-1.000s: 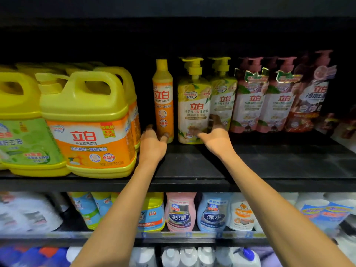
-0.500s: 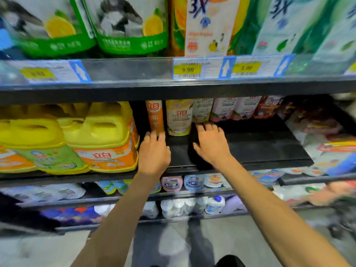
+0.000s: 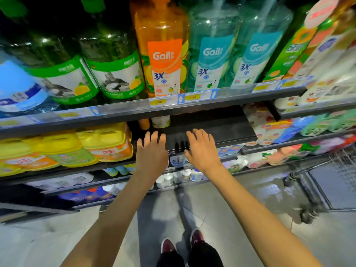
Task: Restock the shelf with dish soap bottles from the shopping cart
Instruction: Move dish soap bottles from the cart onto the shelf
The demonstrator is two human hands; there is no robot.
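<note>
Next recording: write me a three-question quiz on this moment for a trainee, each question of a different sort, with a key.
1. True or false: the left hand holds a bottle.
2. What stands just left of the bare stretch of shelf beyond the right hand? A) yellow jugs B) paper rolls C) glass jars
3. Fill in: the shopping cart is on the person's ___ side.
Key: 1 false; 2 A; 3 right.

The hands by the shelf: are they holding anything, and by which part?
Nothing. The left hand and right hand are both empty, fingers spread at the shelf front.
</note>
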